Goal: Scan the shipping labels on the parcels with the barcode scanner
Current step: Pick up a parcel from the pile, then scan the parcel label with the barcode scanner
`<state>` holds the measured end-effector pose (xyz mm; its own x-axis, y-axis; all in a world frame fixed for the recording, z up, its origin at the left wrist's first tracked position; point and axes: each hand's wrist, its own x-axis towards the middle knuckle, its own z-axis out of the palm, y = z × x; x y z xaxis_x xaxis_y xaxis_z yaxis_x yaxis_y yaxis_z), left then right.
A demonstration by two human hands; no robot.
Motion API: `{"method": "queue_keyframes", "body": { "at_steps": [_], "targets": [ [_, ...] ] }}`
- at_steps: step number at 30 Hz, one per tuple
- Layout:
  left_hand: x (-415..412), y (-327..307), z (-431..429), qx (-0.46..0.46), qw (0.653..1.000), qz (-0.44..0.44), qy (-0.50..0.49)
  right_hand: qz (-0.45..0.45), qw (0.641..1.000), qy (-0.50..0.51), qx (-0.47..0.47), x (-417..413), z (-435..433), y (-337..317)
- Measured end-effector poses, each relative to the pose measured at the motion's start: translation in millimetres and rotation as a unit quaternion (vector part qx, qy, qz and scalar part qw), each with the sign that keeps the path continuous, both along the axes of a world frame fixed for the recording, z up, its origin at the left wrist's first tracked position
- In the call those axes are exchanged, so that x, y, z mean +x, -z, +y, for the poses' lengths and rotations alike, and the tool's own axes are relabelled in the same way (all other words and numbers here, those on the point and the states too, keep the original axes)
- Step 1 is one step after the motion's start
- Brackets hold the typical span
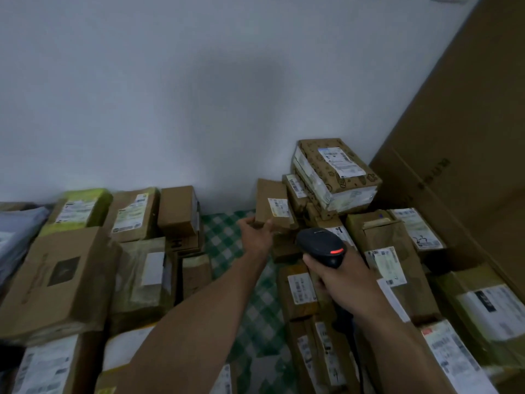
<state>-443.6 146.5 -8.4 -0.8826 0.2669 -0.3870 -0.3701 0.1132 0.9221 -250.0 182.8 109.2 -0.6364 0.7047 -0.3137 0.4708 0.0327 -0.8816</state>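
My left hand [257,233] grips the lower edge of a small brown parcel [270,199] that stands tilted against the right-hand stack, its white shipping label [278,207] facing me. My right hand [345,275] holds a black barcode scanner [321,244] by its handle, a red strip lit on its head. The scanner's head sits just below and right of the held parcel, pointing toward it. Its cable hangs down under my right wrist.
Labelled cardboard parcels are piled on the right [389,251] and the left [133,214], with a patterned box [335,172] on top of the right pile. A green checked floor mat [227,237] shows between them. A large carton [460,166] leans at far right; a white wall stands behind.
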Motion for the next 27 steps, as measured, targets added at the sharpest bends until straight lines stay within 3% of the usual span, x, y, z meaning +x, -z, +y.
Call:
{"method": "queue_keyframes", "body": {
  "at_steps": [6,10,14,17,23,27],
  "targets": [
    [-18,32,10,-0.098,0.988,0.100,0.071,-0.002,1.000,0.003,-0.011,-4,6,10],
    [-24,28,6,-0.135,0.957,0.158,0.203,-0.003,1.000,0.002,-0.015,-3,5,8],
    [-12,13,-20,-0.115,0.917,0.236,0.299,0.006,1.000,-0.014,-0.008,-2,-5,-1],
    [4,7,-63,-0.140,0.912,0.282,0.264,0.015,0.999,-0.040,-0.011,-4,-22,-7],
    [16,-27,-168,-0.261,0.902,0.280,0.202,0.006,0.996,-0.086,-0.017,-8,-72,-7],
    [4,-32,-226,-0.342,0.857,0.348,0.164,-0.006,0.994,-0.110,-0.015,-13,-101,-9]
  ]
}}
